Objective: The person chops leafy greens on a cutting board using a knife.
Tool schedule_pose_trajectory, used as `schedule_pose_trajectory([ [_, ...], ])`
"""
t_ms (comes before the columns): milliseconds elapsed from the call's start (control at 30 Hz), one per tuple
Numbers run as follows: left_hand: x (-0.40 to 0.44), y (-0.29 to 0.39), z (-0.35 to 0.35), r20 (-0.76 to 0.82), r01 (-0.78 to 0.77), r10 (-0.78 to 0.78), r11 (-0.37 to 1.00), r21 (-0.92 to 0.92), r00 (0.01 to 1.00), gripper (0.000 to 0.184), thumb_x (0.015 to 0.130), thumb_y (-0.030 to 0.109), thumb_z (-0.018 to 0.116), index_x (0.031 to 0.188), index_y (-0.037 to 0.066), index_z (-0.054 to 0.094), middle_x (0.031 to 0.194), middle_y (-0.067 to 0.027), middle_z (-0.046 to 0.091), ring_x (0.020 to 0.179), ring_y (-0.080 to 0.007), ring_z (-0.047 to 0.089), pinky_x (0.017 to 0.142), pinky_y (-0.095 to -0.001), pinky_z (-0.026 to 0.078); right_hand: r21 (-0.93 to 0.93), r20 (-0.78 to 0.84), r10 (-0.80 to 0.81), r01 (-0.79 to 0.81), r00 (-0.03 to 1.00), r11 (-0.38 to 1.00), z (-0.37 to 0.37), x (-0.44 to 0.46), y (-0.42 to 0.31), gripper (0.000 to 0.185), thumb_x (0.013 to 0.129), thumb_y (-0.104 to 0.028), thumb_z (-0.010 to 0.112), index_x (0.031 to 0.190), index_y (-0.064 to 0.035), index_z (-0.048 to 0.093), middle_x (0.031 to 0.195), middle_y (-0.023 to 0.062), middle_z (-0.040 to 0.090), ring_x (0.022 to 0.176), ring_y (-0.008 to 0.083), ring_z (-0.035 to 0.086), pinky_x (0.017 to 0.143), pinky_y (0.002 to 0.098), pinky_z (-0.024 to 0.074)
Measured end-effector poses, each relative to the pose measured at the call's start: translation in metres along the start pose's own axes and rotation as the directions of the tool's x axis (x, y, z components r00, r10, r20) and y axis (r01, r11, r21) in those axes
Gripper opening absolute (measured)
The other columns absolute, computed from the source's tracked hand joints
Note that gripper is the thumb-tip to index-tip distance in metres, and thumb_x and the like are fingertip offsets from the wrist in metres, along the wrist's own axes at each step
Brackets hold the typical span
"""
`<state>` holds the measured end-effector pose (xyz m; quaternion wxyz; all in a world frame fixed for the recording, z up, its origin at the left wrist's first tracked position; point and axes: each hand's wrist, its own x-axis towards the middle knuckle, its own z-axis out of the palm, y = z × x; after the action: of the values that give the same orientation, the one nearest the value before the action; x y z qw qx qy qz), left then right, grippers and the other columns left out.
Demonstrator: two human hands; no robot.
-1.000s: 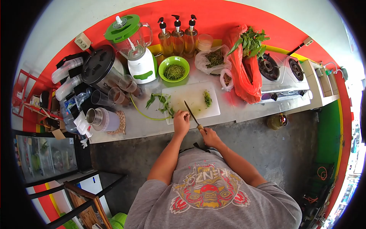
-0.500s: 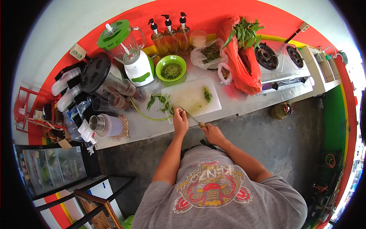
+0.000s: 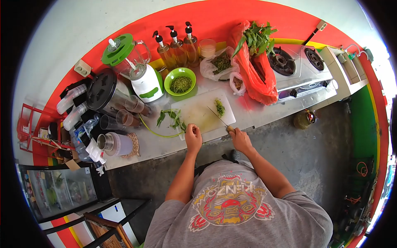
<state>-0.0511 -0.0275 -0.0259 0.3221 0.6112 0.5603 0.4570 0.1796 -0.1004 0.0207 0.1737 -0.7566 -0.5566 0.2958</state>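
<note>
My right hand (image 3: 242, 141) grips a knife (image 3: 219, 116) by its light wooden handle. The blade points up and left over the white cutting board (image 3: 200, 108), its tip near a small heap of chopped greens (image 3: 219, 108). At the board's lower left edge, my left hand (image 3: 193, 138) is closed with fingers curled. Whatever it pinches is hidden or too small to make out. Beside its fingers lie leafy green stems (image 3: 177, 120), partly on the board and partly on the counter. A green bowl (image 3: 180, 93) of chopped greens stands behind the board.
A blender (image 3: 144, 80), pump bottles (image 3: 178, 53) and a red plastic bag (image 3: 263, 87) with leafy greens line the back. The gas stove (image 3: 304, 68) is at right. Cups (image 3: 126, 118) and a metal-topped jar (image 3: 118, 144) stand left on the steel counter (image 3: 161, 144).
The knife has moved away from my left fingers, to the right and over the board towards the chopped heap. My left hand has drawn back slightly. The view has shifted a little.
</note>
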Motion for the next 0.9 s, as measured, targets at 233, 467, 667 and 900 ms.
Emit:
schedule_pose_trajectory([
  [233,0.008,0.035,-0.013,0.078,0.125,-0.119,0.989,-0.081,0.99,0.012,0.09,0.003,0.066,0.1,0.001,0.059,0.087,-0.0092,0.063,0.077,-0.0193,0.06,0.071,-0.0316,0.049,0.038,0.029,-0.033,0.032,0.999,0.999,-0.01,0.0,-0.006,0.039,0.102,-0.035,0.052,0.101,0.0032,0.062,0.092,0.0323,0.067,0.091,0.0525,0.063,0.082,0.0587,0.048],
  [467,0.003,-0.001,-0.051,-0.207,0.199,-0.136,0.925,0.325,0.969,0.028,0.082,0.007,0.072,0.106,0.004,0.057,0.101,-0.0133,0.06,0.096,-0.0329,0.059,0.087,-0.0468,0.046,0.093,0.053,-0.096,0.091,0.994,0.992,-0.018,0.002,-0.031,0.039,0.102,-0.033,0.052,0.095,0.0039,0.063,0.089,0.0313,0.067,0.09,0.0516,0.063,0.079,0.0553,0.0487],
  [667,-0.002,-0.003,-0.071,-0.133,0.317,-0.287,0.859,0.402,0.949,0.028,0.083,0.011,0.074,0.108,0.007,0.06,0.101,-0.0109,0.061,0.096,-0.033,0.06,0.086,-0.0459,0.049,0.166,0.119,-0.142,0.121,0.983,0.979,0.007,0.001,-0.019,0.04,0.102,-0.033,0.053,0.092,0.004,0.062,0.073,0.0239,0.065,0.072,0.041,0.067,0.068,0.0464,0.0506],
  [900,0.011,-0.014,-0.075,-0.079,0.375,-0.368,0.878,0.297,0.926,0.018,0.084,0.011,0.073,0.101,0.006,0.069,0.093,-0.0099,0.071,0.089,-0.0322,0.068,0.081,-0.043,0.054,0.24,0.098,-0.125,0.099,0.987,0.966,0.014,0.001,-0.012,0.041,0.103,-0.034,0.052,0.09,0.0036,0.062,0.068,0.0176,0.064,0.064,0.0299,0.066,0.064,0.0419,0.05],
])
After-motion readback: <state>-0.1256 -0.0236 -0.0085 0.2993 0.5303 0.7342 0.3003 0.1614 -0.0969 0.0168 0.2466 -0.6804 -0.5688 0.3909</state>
